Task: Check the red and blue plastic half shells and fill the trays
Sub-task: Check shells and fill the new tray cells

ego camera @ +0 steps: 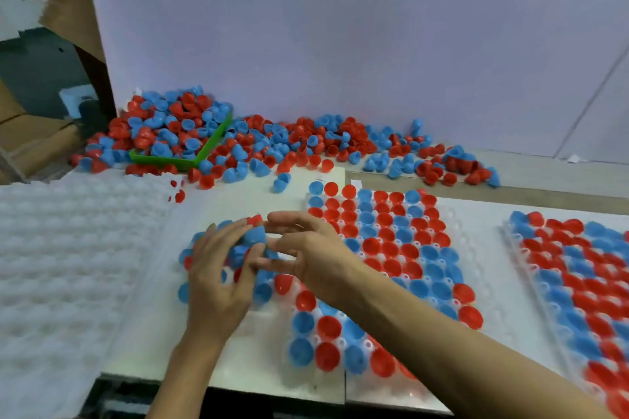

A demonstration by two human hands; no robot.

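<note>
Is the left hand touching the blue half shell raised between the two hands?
Touching. In the head view the left hand has its fingertips on the blue half shell, with no gap visible between them.

Bright even light, soft blur, warped edges

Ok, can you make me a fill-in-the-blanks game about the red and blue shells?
1. The bin holding loose shells is ____.
2. The hands hold a shell coloured ____.
3. The tray under the hands holds red and ____ shells.
4. The empty trays sit on the person's ____ side.

Missing words: green, blue, blue, left.
</note>
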